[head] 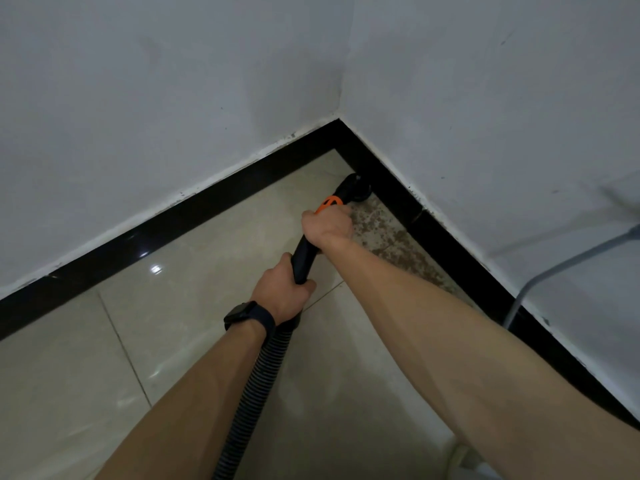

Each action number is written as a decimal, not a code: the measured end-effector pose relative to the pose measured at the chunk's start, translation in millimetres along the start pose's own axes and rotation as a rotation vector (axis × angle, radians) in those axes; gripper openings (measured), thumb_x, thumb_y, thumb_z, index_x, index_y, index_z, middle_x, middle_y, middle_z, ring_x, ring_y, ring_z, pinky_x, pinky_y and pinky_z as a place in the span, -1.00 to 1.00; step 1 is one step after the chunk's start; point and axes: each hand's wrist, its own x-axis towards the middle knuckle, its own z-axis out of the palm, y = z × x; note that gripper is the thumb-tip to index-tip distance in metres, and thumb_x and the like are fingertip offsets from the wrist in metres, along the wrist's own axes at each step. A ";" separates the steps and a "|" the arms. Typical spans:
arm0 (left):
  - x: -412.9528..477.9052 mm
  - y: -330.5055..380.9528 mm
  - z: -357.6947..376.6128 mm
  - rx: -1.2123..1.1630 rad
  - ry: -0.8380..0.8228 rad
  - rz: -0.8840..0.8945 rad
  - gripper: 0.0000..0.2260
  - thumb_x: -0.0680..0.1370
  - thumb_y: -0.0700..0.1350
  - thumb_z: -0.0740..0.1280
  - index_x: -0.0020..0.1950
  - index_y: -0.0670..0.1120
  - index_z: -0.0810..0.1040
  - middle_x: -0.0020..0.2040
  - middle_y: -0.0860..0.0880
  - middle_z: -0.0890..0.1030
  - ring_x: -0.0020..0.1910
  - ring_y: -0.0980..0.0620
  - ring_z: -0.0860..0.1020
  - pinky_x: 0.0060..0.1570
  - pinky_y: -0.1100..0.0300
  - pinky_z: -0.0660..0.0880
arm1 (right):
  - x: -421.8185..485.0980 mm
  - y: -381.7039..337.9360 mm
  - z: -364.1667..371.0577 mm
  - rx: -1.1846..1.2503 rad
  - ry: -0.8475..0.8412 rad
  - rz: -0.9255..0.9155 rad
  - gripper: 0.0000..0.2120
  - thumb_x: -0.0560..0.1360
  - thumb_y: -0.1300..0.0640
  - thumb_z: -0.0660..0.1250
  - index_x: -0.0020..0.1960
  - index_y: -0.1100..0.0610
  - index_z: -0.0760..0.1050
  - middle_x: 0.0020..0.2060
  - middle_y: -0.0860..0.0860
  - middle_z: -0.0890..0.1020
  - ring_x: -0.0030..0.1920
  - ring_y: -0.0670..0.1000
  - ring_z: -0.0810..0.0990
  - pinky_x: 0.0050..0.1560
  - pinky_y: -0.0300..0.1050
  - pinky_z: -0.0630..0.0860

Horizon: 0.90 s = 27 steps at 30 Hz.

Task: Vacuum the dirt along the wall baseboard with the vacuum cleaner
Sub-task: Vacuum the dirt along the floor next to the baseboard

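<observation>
Ribbed hose (263,375), near; our left hand (282,292) grips the tube (304,261), right hand (327,226) grips beside the orange collar (329,203). Nozzle (355,188) far, at right baseboard (433,230): we should draw it slowly nearward over the dirt (391,237).

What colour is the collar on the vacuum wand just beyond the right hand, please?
The collar is orange on a black wand; head view.
</observation>
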 end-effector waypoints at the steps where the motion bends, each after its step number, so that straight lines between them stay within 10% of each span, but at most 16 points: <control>1: -0.8 -0.6 -0.7 0.005 -0.002 0.000 -0.78 0.47 -0.03 0.37 -0.13 0.06 0.30 -0.22 -0.03 0.55 -0.30 -0.01 0.55 -0.40 0.16 0.44 | -0.9 0.5 0.2 -0.003 0.006 0.004 -0.35 0.60 -0.02 0.32 0.48 0.32 0.16 0.30 0.18 0.52 0.08 0.12 0.55 -0.09 -0.14 0.38; 10: -7.0 0.6 -1.4 0.027 -0.015 -0.005 -0.78 0.46 -0.02 0.37 -0.14 0.08 0.30 -0.23 -0.03 0.55 -0.32 0.01 0.54 -0.42 0.19 0.38 | -6.5 3.1 -1.9 0.018 0.021 0.041 -0.37 0.58 -0.01 0.34 0.46 0.32 0.18 0.30 0.18 0.53 0.22 0.16 0.58 -0.08 -0.15 0.36; 18: -10.5 2.6 -8.2 0.169 -0.005 0.031 -0.77 0.48 -0.02 0.36 -0.02 -0.02 0.32 -0.25 -0.05 0.55 -0.33 -0.04 0.55 -0.38 0.11 0.51 | -5.1 17.1 -2.8 0.219 -0.009 0.052 -0.36 0.57 -0.02 0.36 0.44 0.31 0.17 0.08 0.12 0.52 -0.12 0.04 0.51 -0.02 -0.02 0.60; 27: -20.0 -7.9 -21.4 0.202 -0.005 0.041 -0.77 0.49 -0.02 0.36 -0.02 0.00 0.31 -0.25 -0.05 0.56 -0.34 -0.04 0.56 -0.37 0.08 0.54 | -21.2 16.1 7.5 0.319 -0.044 0.059 -0.38 0.57 -0.03 0.37 0.45 0.25 0.19 -0.13 -0.01 0.44 -0.23 -0.07 0.46 -0.38 -0.18 0.38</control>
